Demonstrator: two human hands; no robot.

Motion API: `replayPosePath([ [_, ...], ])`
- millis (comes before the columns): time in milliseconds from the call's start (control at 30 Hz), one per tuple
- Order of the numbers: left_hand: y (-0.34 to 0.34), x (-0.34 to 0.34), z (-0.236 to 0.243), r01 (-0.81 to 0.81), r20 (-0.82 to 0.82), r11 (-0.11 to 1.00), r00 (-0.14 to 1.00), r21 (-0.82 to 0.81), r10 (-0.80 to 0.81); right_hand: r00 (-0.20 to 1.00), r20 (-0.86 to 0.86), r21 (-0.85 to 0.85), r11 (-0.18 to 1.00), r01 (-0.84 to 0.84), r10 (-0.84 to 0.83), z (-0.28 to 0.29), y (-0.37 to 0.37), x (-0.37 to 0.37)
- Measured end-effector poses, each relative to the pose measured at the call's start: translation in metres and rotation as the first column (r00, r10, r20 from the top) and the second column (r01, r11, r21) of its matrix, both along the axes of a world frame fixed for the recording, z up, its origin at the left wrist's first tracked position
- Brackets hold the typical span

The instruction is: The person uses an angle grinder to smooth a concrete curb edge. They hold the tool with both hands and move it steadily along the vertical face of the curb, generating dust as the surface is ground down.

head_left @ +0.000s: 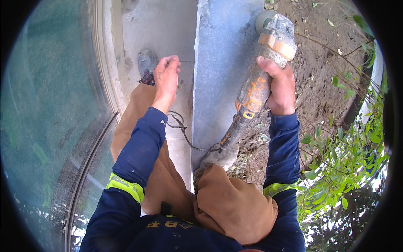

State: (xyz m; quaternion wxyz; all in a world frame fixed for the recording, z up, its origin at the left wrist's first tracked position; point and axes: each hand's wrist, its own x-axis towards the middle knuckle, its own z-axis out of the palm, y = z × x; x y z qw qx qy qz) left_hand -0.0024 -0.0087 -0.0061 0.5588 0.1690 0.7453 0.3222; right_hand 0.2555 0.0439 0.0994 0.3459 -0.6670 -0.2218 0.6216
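My right hand (278, 84) is wrapped round the body of a dusty orange-and-grey angle grinder (256, 88), held lengthwise with its disc (263, 22) at the top. My left hand (167, 77) is raised over the light walkway, left of the tool, with fingers loosely bent, slightly apart, and nothing visible in them. The grinder's black cord (183, 134) runs from its lower end in a loop beside my left forearm. My dusty shoes (147, 63) are below, one partly under the tool's cord end.
A large glass pane (50, 92) with a frame stands along the left. A pale stone strip (214, 50) borders the tiled walkway (159, 21). Dirt with twigs (319, 63) and leafy plants (352, 164) lie along the right.
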Motion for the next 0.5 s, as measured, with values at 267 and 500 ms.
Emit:
replayPosePath([
  [267, 0.000, -0.001, -0.001, 0.030, -0.007, 0.999, 1.000, -0.030, -0.030, 0.999, 0.020, 0.009, 1.000, -0.025, 0.025, 0.000, -0.001, -0.002],
  [500, -0.001, -0.002, -0.002, 0.015, -0.015, 0.999, 1.000, -0.032, -0.016, 1.000, -0.003, -0.013, 1.000, 0.015, -0.015, -0.002, 0.005, -0.006],
])
